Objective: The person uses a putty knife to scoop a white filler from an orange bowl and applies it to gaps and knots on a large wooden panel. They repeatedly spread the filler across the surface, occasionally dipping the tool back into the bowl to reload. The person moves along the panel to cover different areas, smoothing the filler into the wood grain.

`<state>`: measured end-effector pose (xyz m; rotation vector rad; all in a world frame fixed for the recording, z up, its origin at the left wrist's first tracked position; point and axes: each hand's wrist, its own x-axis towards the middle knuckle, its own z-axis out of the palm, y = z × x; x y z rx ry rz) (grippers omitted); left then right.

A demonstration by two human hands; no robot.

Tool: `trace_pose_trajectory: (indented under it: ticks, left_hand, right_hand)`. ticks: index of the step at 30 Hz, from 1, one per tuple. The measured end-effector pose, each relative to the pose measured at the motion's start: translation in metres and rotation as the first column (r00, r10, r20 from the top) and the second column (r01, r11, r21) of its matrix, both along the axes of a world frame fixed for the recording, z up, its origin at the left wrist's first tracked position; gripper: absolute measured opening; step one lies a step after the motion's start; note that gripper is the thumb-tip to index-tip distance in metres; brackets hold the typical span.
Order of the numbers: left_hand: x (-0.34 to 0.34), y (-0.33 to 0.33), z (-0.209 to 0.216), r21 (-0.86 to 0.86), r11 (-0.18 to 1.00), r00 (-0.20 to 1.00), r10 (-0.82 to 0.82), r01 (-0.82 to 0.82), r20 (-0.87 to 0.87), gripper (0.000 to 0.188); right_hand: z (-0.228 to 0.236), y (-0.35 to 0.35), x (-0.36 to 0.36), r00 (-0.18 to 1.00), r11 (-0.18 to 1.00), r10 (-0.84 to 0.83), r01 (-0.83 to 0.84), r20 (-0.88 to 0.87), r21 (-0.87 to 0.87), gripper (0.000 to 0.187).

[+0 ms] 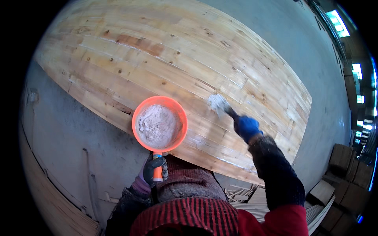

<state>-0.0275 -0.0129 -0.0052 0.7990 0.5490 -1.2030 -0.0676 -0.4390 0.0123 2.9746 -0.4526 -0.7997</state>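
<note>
Gloved in dark grey, my left hand (152,170) is closed around the handle of an orange scoop-like pot (185,125). A pale pinkish-white paste (158,125) fills much of the pot, which is held over the near edge of a large wooden panel (130,84). In a blue glove, my right hand (247,128) grips the dark handle of a putty knife (225,107). White paste coats the knife's broad blade, which is over the panel's middle right; whether it touches the wood cannot be made out. Knots and whitish streaks along the board joints mark the panel.
Grey concrete floor (271,23) surrounds the panel. Stacked wooden blocks (346,169) stand at the right, with thin strips (248,196) lying by my right side. More long boards (55,192) lie at the lower left, near a hose-like strip (91,181) on the floor.
</note>
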Motion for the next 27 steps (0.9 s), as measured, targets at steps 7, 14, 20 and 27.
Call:
trace_pose_trajectory:
  ticks: [7, 14, 20, 27]
  left_hand:
    - [0.001, -0.003, 0.002, 0.018, 0.999, 0.999, -0.037, 0.037, 0.034, 0.038]
    - [0.011, -0.003, 0.009, 0.047, 0.998, 0.997, -0.038, 0.041, -0.071, 0.019]
    - [0.004, -0.011, 0.012, 0.146, 0.989, 0.999, -0.034, 0.032, 0.012, 0.021]
    - [0.009, -0.028, 0.02, 0.193, 0.978, 0.993, -0.094, 0.078, 0.077, 0.017]
  right_hand:
    - [0.036, -0.026, 0.005, 0.983, 0.999, -0.013, 0.004, 0.185, 0.048, 0.015]
    - [0.024, -0.011, -0.025, 0.988, 0.998, -0.068, 0.067, -0.142, -0.008, 0.024]
    - [0.07, -0.017, -0.05, 0.966, 0.966, -0.222, 0.199, 0.132, 0.165, 0.025]
    - [0.034, 0.026, -0.015, 0.813, 0.812, -0.46, 0.223, 0.356, 0.54, 0.04]
